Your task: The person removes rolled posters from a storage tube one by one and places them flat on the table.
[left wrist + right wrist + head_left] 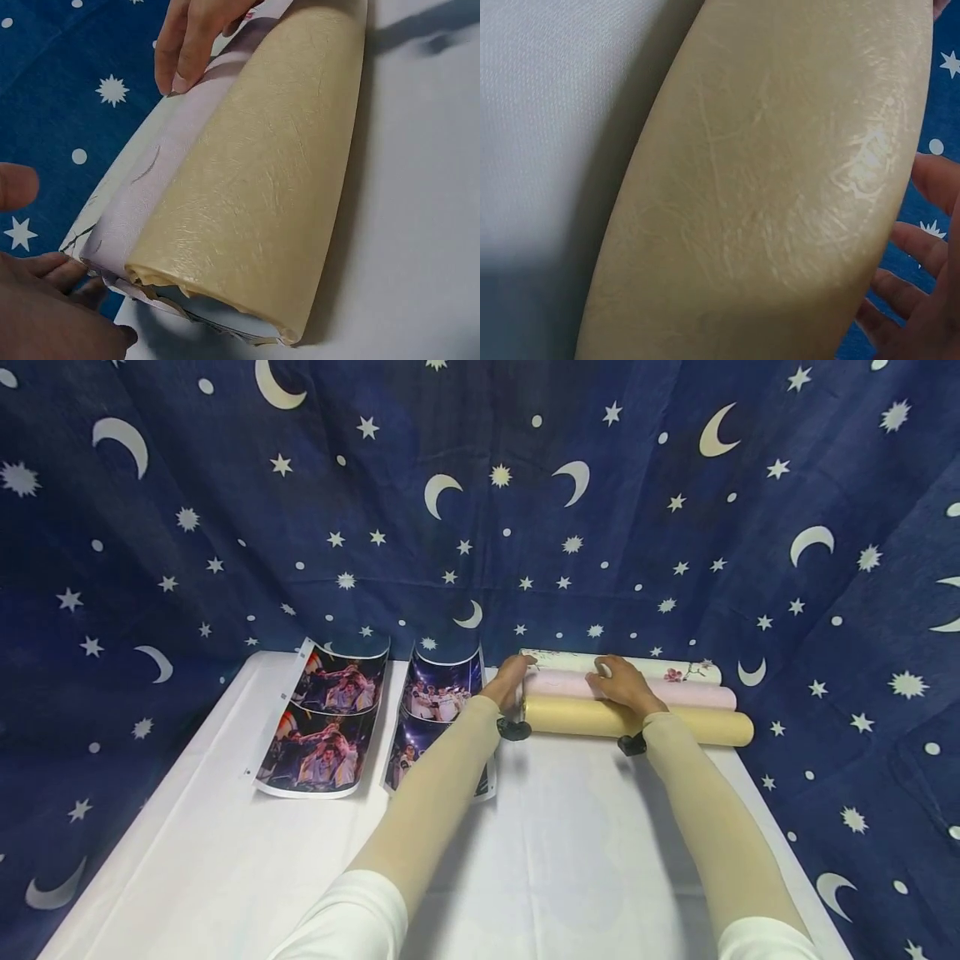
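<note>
Far edge: yellow roll (570, 716), pink roll (697, 696) and white floral roll (660, 669) abreast at one o'clock, reaching the white tablecloth's (570, 843) three o'clock side.
Left hand (508, 681): wide, at their nine o'clock ends.
Right hand (626, 685): loosely spread over the pink roll.
Room: tablecloth stretching toward six o'clock.

The front roll (585, 717) is yellow with crinkly lines. The middle roll (562, 683) is pale pink. The back roll (648, 667) is white with pink flowers and dark twigs. The hanging cloth (517, 510) is dark blue with pale moons, stars and dots. The counter (570, 843) is white. The photo sheets (322, 727) have thin white edges.
</note>
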The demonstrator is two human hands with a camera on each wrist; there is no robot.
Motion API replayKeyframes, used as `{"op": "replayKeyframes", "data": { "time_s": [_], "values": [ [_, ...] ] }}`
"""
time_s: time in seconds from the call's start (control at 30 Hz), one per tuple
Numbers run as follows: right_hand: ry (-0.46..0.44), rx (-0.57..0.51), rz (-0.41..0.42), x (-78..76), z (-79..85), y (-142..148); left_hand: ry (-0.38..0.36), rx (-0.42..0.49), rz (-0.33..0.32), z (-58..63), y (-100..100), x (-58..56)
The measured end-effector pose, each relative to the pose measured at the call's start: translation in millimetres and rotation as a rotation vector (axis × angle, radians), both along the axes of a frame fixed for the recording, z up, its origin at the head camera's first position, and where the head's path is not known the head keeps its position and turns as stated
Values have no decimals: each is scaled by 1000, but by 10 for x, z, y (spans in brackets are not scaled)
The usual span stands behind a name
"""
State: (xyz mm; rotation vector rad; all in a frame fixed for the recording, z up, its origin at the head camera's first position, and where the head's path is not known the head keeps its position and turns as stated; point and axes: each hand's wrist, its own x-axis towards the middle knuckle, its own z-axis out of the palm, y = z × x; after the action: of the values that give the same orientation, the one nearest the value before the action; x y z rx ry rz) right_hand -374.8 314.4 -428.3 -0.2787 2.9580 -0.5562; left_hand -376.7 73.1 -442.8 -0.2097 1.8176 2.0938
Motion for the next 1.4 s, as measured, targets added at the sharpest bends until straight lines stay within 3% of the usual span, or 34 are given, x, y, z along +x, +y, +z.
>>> {"op": "replayKeyframes", "data": {
  "time_s": [0.2,0.33,0.7,0.9,1.03,1.2,1.4],
  "values": [
    [80,-40,-15,37,21,30,59,2,33,114,4,-12],
    [148,-61,-67,20,100,112,121,-15,12,283,39,-13],
    [179,-40,-114,7,246,315,288,-17,-27,697,165,101],
    [212,-26,-119,39,215,409,269,57,-33,848,253,257],
    [278,5,-106,54,173,465,266,63,-36,900,285,327],
    [363,45,-74,72,177,481,332,48,-17,914,270,352],
    [425,84,-51,75,256,416,369,-12,107,898,181,360]
  ]
}}
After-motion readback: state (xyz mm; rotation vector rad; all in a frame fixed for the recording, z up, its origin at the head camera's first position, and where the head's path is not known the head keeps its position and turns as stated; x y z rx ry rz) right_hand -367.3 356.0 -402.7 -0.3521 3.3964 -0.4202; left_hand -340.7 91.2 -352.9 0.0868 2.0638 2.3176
